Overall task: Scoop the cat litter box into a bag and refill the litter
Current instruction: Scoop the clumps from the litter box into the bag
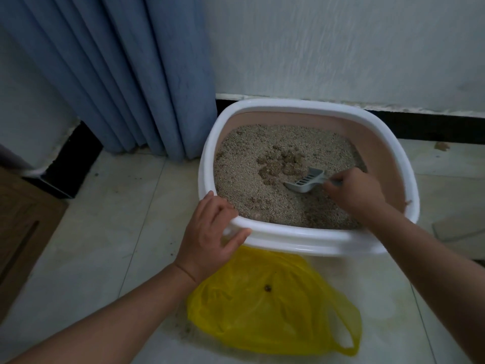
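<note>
A white-rimmed litter box (288,106) with pink inner walls stands on the floor against the wall, filled with beige litter (262,185). Brown clumps (283,161) lie near its middle. My right hand (354,193) grips the handle of a grey slotted scoop (305,181), whose blade rests on the litter just right of the clumps. My left hand (212,232) holds the near left rim of the box, thumb outside, fingers over the edge. A yellow plastic bag (267,306) lies flat on the tiles in front of the box, with a small dark speck on it.
Blue curtains (126,74) hang to the floor left of the box. A wooden door or panel (18,224) sits at the far left. White wall with black skirting runs behind. A litter crumb (442,146) lies on the tiles at the right; scattered grains lie by the bag.
</note>
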Available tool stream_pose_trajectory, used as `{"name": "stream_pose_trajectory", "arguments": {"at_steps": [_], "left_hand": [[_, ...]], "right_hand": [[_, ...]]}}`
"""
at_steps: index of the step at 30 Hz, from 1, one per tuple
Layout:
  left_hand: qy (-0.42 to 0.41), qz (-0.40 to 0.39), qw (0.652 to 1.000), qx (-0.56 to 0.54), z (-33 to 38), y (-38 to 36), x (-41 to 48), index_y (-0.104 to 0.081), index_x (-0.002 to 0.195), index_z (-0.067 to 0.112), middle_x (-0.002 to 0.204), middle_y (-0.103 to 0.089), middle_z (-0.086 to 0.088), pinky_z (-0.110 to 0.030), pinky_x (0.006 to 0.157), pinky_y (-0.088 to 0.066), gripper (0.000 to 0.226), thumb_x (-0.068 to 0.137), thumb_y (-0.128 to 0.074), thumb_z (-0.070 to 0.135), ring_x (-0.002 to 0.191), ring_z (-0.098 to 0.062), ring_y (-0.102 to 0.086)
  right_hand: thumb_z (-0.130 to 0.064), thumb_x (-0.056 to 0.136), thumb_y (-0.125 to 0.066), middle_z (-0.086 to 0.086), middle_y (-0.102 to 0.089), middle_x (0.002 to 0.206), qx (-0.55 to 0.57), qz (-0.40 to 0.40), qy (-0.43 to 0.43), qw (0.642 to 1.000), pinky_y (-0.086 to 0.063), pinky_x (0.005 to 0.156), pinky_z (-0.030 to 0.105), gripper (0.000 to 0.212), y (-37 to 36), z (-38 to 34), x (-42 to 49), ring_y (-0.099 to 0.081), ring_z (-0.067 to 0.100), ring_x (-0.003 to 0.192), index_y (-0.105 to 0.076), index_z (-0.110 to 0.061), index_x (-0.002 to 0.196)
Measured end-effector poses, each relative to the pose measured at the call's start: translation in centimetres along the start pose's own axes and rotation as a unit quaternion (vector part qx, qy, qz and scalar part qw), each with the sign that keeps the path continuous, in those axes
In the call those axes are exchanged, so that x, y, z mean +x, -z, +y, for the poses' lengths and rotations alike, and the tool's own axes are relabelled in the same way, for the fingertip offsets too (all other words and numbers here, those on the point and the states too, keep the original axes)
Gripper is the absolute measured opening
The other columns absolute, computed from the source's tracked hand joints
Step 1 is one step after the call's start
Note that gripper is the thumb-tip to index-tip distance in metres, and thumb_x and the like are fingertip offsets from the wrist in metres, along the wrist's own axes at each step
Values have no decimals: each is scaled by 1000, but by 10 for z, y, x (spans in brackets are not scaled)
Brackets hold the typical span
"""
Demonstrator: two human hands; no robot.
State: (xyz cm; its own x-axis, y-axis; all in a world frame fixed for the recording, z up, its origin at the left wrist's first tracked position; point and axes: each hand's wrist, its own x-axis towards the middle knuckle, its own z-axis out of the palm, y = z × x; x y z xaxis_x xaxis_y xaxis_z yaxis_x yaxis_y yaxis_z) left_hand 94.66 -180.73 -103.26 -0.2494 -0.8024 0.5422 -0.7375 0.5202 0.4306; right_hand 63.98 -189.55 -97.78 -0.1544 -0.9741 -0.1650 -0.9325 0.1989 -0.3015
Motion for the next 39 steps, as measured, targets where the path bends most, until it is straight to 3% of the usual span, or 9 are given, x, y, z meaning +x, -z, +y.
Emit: {"name": "stream_pose_trajectory", "arguments": {"at_steps": [5, 11, 15, 19, 22, 26, 34, 39], "left_hand": [[7, -13, 1000, -3, 1, 2, 2, -64, 93, 5, 96, -55, -7, -49, 114, -36, 31, 90, -69, 35, 96, -25, -53], [6, -23, 1000, 5, 0, 2, 1, -64, 93, 6, 96, -54, -6, -45, 117, -32, 33, 92, -66, 39, 94, -24, -54], [12, -30, 999, 4, -1, 2, 2, -63, 92, 7, 94, -53, -5, -48, 116, -34, 33, 93, -65, 40, 90, -24, -55], [11, -33, 999, 10, 0, 2, 1, -62, 90, 7, 93, -52, -5, -48, 115, -35, 33, 93, -63, 40, 88, -23, -53], [13, -33, 999, 13, 1, 2, 1, -61, 89, 7, 93, -52, -5, -47, 116, -34, 34, 94, -62, 41, 88, -24, -53], [19, -32, 999, 10, 3, 0, 0, -61, 89, 7, 94, -52, -4, -46, 117, -32, 34, 94, -62, 41, 89, -24, -54], [21, -28, 999, 8, 1, 0, 0, -61, 91, 8, 95, -52, -4, -44, 119, -29, 34, 95, -62, 41, 91, -24, -54], [17, -26, 999, 11, 0, -2, -1, -62, 92, 8, 95, -52, -5, -44, 119, -29, 33, 94, -64, 40, 92, -24, -54]], "right_hand": [[-37, 97, -58, 5, -68, 69, 7, -13, 16, 1000, -50, 54, 29, 25, -13, -34, 42, -63, 23, 61, -75, -19, 94], [-32, 101, -50, 6, -62, 74, 35, -58, -3, 998, -42, 51, 26, 27, -38, -69, 70, -58, 19, 62, -62, -9, 96], [-26, 103, -41, 8, -58, 80, 20, -95, 1, 995, -44, 57, 29, 27, -50, -87, 68, -58, 21, 70, -58, -5, 107], [-21, 105, -38, 13, -58, 98, 30, -94, 8, 995, -46, 71, 34, 28, -58, -88, 65, -57, 27, 85, -53, -2, 120], [-18, 102, -41, 15, -61, 109, -10, -95, 20, 995, -43, 72, 34, 29, -58, -77, 62, -54, 27, 86, -50, -7, 128], [-20, 99, -47, 10, -63, 103, -69, -107, 45, 991, -53, 73, 36, 41, -40, -67, 60, -62, 26, 86, -49, -14, 139], [-18, 99, -47, 5, -59, 98, -130, -172, 103, 971, -45, 66, 29, 34, -34, -79, 46, -60, 23, 86, -55, -14, 131], [-20, 99, -46, 8, -63, 107, -114, -191, 144, 964, -46, 75, 32, 38, -48, -97, 38, -61, 26, 95, -54, -16, 136]]}}
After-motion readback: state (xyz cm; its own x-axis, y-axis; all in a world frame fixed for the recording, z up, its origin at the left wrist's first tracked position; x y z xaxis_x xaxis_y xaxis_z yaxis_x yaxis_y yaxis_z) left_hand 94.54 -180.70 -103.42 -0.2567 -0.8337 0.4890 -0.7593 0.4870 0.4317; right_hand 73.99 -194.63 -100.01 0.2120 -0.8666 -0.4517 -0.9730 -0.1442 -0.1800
